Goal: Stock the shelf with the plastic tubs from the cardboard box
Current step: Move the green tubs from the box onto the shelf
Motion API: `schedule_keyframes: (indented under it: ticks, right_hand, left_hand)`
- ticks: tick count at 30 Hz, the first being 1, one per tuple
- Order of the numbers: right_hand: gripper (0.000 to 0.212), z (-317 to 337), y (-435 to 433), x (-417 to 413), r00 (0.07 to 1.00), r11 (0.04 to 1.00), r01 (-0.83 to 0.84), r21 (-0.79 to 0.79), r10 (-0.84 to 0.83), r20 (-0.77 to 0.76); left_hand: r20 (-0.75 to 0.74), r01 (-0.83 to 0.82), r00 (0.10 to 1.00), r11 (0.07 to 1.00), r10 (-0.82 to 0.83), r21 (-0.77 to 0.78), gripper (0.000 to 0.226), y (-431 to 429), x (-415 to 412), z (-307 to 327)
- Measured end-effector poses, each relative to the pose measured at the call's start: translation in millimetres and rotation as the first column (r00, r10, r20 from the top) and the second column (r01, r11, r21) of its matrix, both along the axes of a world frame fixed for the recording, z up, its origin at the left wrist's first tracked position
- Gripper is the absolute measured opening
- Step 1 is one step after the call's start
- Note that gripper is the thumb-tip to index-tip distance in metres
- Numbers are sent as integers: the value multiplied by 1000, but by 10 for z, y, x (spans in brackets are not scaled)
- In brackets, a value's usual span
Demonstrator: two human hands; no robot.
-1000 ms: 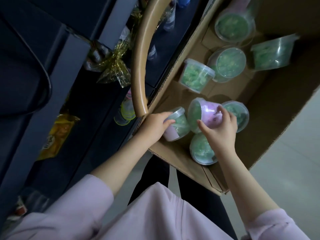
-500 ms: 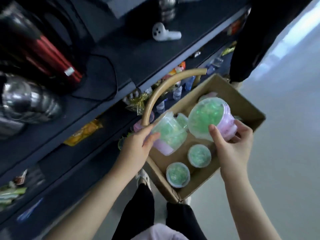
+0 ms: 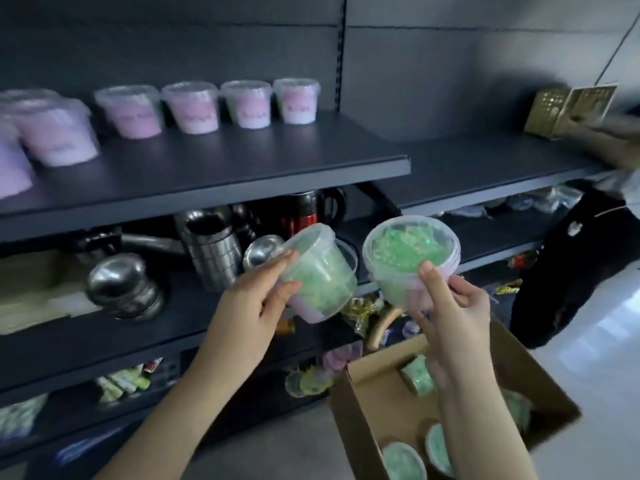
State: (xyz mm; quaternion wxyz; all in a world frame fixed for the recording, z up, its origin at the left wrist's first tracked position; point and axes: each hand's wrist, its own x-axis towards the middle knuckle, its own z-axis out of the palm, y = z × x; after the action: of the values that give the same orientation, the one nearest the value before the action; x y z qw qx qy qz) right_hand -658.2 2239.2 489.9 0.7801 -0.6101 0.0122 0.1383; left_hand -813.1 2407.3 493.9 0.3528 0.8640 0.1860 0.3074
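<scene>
At the lower right of the frame, an open cardboard box (image 3: 377, 396) holds several more tubs (image 3: 403, 462) with green contents, lids up. Above it, both arms reach up from the bottom edge.

The left hand (image 3: 242, 306), at centre frame, grips a clear tub of green filling (image 3: 322, 271), with the thumb along its upper side and the fingers curled round the wall below. The tub is tilted. The right hand (image 3: 453, 317), just right of centre, grips a second green tub (image 3: 408, 251), with the thumb pressed on the front wall and the fingers wrapped behind it. Its lid faces the camera. The two tubs are side by side in the air, close together, in front of the shelving.

Behind them, a middle shelf carries steel pots (image 3: 214, 251). Higher up, the top shelf (image 3: 242, 168) has a row of pink-labelled tubs (image 3: 194, 107) standing upright along its back, across the upper left. A gold box (image 3: 568, 109) sits at the upper right.
</scene>
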Motion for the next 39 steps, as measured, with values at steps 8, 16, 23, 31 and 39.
schedule_keyframes:
  ticks: [8,16,23,31,39]
  right_hand:
    - [63,533,1061,-1016,986,977,-147,153,132,104]
    - [61,894,1846,-1246,958,937,-283,205,267,101]
    - [54,969,2652,-790,955,966,-254,37,245,169]
    - [84,998,3341,-185,917,872,-176,-458,314,247]
    - [69,956,3452,494,513,791,-427,-438,611,603]
  left_hand:
    - [147,-216,973,925,177,314,44,880,-1186,596]
    - [112,-330,943,848,312,416,42,1452,-1463,833]
    - [27,-409,885,745,465,527,42,2057,-1105,792]
    - [34,-403,868,663,495,631,36,2648,-455,960]
    - [279,-355,918,896,281,267,30,3216,-282,811]
